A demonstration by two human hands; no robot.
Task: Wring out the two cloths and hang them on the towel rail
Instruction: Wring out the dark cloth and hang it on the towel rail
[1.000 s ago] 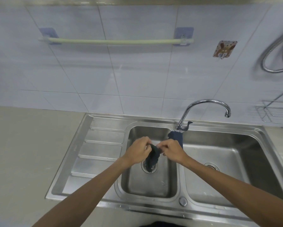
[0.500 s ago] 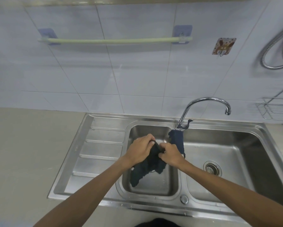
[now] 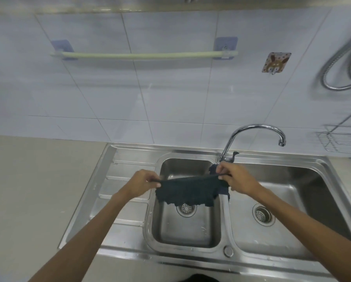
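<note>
I have the dark teal, rough-edged fabric cloth (image 3: 188,191) stretched flat over the smaller left basin of the stainless steel double sink (image 3: 323,165), each upper corner pinched shut between thumb and fingertips: my left hand (image 3: 143,183) has one corner, my right hand (image 3: 236,180) the other. The top edge runs taut between them while the rest droops freely, its ragged lower hem hanging above the drain. It looks thin, limp and light, and I judge it damp, so it may cling and drip rather than slide. Corners are the right place to hold it; a grip nearer the middle would let it bunch. A second dark blue cloth (image 3: 213,169) lies draped on the divider just behind my right hand, near the base of the chrome curved tap (image 3: 252,129). The pale green towel rail (image 3: 146,55) on the white tiled wall is bare and well above the sink.
</note>
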